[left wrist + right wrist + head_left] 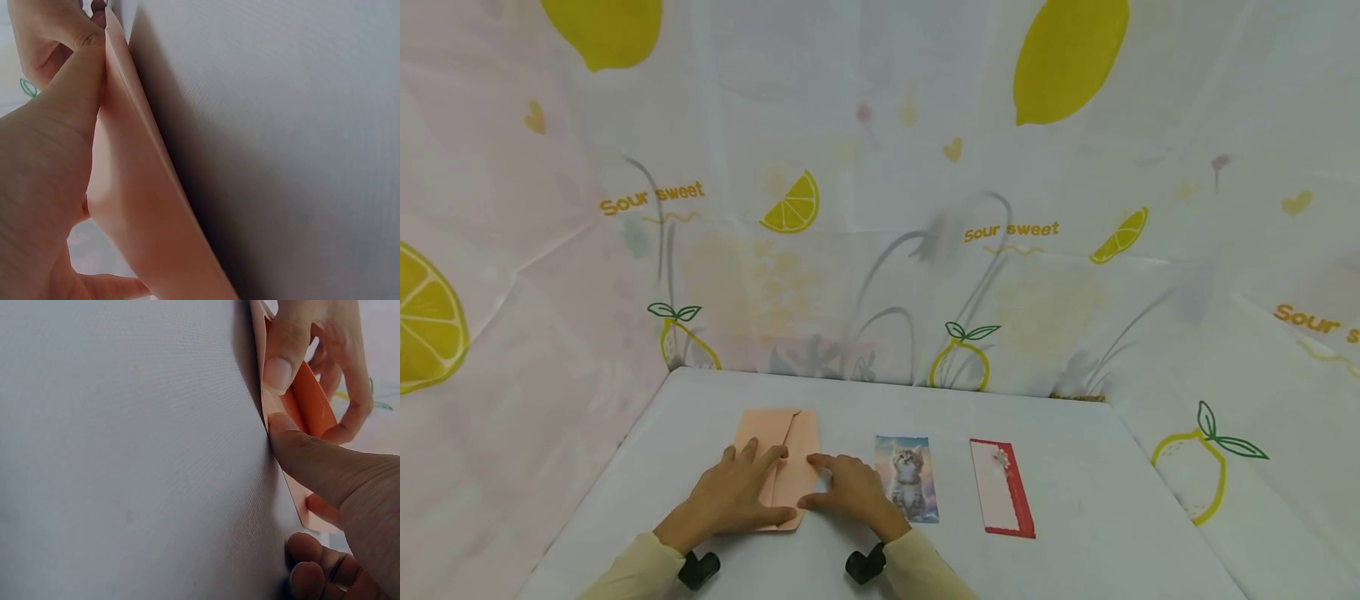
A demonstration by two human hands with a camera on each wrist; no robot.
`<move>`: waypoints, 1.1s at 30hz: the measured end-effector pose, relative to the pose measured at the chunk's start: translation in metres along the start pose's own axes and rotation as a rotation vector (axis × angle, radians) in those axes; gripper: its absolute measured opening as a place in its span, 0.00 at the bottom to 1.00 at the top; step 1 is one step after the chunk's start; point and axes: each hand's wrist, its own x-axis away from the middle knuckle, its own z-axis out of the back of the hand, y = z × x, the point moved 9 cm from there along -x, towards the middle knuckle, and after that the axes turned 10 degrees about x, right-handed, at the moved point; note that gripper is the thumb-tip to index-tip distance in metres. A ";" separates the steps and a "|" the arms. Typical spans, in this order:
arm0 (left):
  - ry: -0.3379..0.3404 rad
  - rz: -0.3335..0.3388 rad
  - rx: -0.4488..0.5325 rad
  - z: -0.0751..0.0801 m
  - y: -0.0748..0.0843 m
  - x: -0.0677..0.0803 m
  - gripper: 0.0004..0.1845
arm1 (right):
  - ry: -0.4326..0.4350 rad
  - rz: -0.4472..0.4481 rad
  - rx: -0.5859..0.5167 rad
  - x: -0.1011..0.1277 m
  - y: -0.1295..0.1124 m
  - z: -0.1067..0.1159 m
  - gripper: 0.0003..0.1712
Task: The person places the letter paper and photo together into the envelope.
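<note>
A peach paper envelope (797,475) lies on the white table, with one overlapping panel raised so its orange inside (309,394) shows in the right wrist view. My left hand (737,487) spreads over its left part, fingers mostly straight. The left thumb touches the lower part, while a left fingertip meets the raised panel's edge in the right wrist view. At the right edge, my right hand (850,487) holds the paper with thumb and bent index finger; its other fingers are curled below. In the left wrist view, the envelope (137,187) bulges beneath the left hand.
A kitten picture card (906,483) lies just beyond my right hand, partly behind it. Farther right is a red-and-white card (1000,487) with a small flower. The white table (1112,500) is enclosed by a lemon-printed cloth backdrop (850,317).
</note>
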 end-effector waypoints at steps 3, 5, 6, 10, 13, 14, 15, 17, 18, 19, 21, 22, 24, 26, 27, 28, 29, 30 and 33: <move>0.000 0.000 0.001 -0.001 0.000 -0.001 0.49 | 0.002 0.006 -0.004 0.000 0.000 -0.001 0.41; -0.001 0.000 0.004 -0.001 0.000 -0.001 0.49 | 0.002 0.013 -0.017 0.000 0.001 0.000 0.41; -0.002 0.002 0.006 -0.002 0.000 -0.001 0.48 | 0.000 0.015 -0.028 0.000 0.001 0.000 0.40; 0.000 0.004 0.007 -0.003 0.000 -0.001 0.49 | -0.020 0.031 -0.083 0.001 0.003 0.001 0.39; 0.002 0.004 0.003 -0.004 -0.002 -0.002 0.49 | -0.026 0.042 -0.114 0.004 0.003 0.006 0.35; 0.002 0.004 0.002 -0.004 -0.002 -0.002 0.49 | -0.022 0.045 -0.122 0.005 0.003 0.008 0.34; 0.003 0.005 0.001 -0.004 -0.002 -0.001 0.49 | -0.015 0.051 -0.131 0.007 0.003 0.010 0.32; 0.007 0.004 0.003 -0.003 -0.002 -0.001 0.48 | 0.001 0.056 -0.152 0.009 0.004 0.015 0.30; 0.008 0.005 0.004 -0.003 -0.002 -0.001 0.48 | 0.011 0.060 -0.162 0.011 0.005 0.018 0.29; 0.009 0.006 0.004 -0.002 -0.001 -0.001 0.47 | 0.020 0.062 -0.171 0.012 0.007 0.020 0.28; 0.012 0.006 0.008 -0.001 -0.001 -0.001 0.47 | 0.041 0.071 -0.186 0.014 0.011 0.025 0.27; 0.012 0.006 0.009 -0.001 -0.001 -0.001 0.47 | 0.054 0.074 -0.187 0.016 0.014 0.027 0.26; 0.013 0.006 0.010 -0.001 0.000 -0.001 0.47 | 0.079 0.081 -0.195 0.019 0.019 0.033 0.25; 0.012 0.005 0.013 -0.001 0.000 0.000 0.47 | 0.098 0.080 -0.194 0.022 0.027 0.037 0.25; 0.011 0.005 0.013 -0.001 0.000 0.000 0.48 | 0.104 0.074 -0.193 0.024 0.032 0.038 0.25; 0.011 0.006 0.013 -0.002 -0.001 0.000 0.48 | 0.107 0.069 -0.195 0.026 0.037 0.040 0.25; 0.011 0.007 0.014 -0.002 -0.001 0.000 0.48 | 0.108 0.063 -0.192 0.028 0.041 0.041 0.25; 0.010 0.008 0.015 -0.002 -0.001 0.000 0.48 | 0.111 0.056 -0.190 0.030 0.046 0.042 0.24; 0.011 0.010 0.013 -0.003 -0.002 0.000 0.48 | 0.123 0.036 -0.188 0.038 0.060 0.046 0.24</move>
